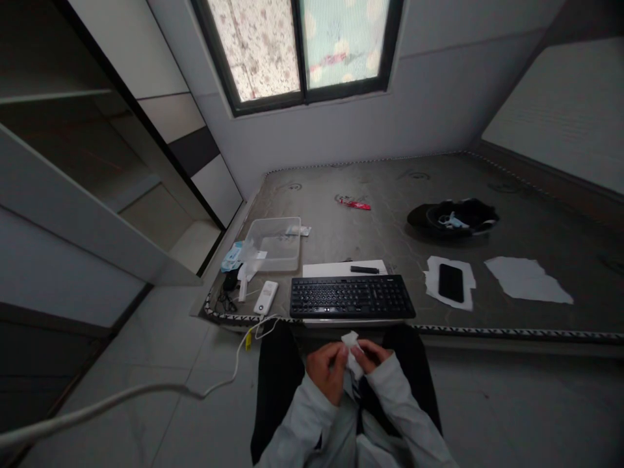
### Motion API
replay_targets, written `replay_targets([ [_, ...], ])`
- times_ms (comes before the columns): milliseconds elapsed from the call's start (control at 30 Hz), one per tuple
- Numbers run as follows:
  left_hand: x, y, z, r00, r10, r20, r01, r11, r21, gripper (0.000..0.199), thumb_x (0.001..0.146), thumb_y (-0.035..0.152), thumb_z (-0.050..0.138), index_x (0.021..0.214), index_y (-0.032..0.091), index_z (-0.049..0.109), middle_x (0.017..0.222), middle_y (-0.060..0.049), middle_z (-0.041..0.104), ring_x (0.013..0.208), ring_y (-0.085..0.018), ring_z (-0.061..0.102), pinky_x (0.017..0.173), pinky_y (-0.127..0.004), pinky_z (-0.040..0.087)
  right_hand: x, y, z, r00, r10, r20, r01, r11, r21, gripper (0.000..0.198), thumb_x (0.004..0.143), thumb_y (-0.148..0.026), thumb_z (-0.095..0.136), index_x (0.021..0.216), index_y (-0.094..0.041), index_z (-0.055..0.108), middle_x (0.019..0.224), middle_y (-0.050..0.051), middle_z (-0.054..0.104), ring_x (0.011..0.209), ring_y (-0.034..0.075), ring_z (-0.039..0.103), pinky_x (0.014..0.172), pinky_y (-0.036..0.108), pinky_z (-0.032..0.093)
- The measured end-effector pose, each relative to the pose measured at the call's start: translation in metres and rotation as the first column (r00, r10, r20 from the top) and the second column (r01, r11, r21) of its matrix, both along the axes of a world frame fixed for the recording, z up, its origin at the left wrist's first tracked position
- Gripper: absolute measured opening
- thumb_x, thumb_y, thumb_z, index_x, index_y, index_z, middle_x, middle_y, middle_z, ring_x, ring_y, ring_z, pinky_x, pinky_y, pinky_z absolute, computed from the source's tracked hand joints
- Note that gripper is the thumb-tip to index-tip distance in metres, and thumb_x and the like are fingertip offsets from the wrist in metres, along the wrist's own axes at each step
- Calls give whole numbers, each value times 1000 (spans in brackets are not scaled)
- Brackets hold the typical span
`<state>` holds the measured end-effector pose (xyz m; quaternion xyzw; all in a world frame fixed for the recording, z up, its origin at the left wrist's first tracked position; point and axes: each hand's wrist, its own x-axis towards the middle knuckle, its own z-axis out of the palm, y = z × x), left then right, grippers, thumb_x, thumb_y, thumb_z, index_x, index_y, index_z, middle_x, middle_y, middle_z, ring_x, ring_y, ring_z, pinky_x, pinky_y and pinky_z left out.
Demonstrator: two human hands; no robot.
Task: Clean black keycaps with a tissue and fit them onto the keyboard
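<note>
Over my lap, my left hand (327, 367) and my right hand (371, 355) meet around a crumpled white tissue (350, 338). Fingers of both hands pinch it, and part of the tissue hangs below between them. Just beyond the hands, a black keyboard (351, 297) lies along the mattress edge, partly on a white sheet or board (326, 269). A dark pen-like stick (364, 270) rests behind the keyboard.
On the mattress (331, 240), a clear plastic box (275, 263) and a white device (266, 297) with a cable lie left. To the right are a phone (451, 283) on white paper, another paper piece (529, 279) and a black cap (453, 218). A red strip (358, 205) lies farther back.
</note>
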<state>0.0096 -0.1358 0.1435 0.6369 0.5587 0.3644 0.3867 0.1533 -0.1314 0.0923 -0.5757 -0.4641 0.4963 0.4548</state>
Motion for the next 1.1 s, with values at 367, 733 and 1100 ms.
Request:
replay_targets([
  [367,-7,3,-5,999,-16,-38,14,998,-54,20,75,32,67,66,16,74,56,-1,66,53,-12,56,52,-21,40,-1,-1,2,998,-26,65,29,999,-37,55,67,-70,61,67,-18,76,60,6,72,56,20,65,52,25,52],
  [733,-16,9,-15,978,203,46,-205,978,44,31,72,31,71,101,19,71,79,-1,72,54,-9,55,51,-20,45,-3,-3,-8,976,-218,-16,214,968,-130,69,53,-80,64,70,-15,79,62,11,73,56,23,65,51,30,52],
  [1100,-16,10,-18,992,-117,-47,125,954,271,27,78,43,70,94,23,76,82,-5,73,57,-10,61,51,-19,49,-14,-8,3,961,-235,-143,219,968,-124,51,54,-68,73,48,-19,59,42,-1,54,41,10,42,40,23,35],
])
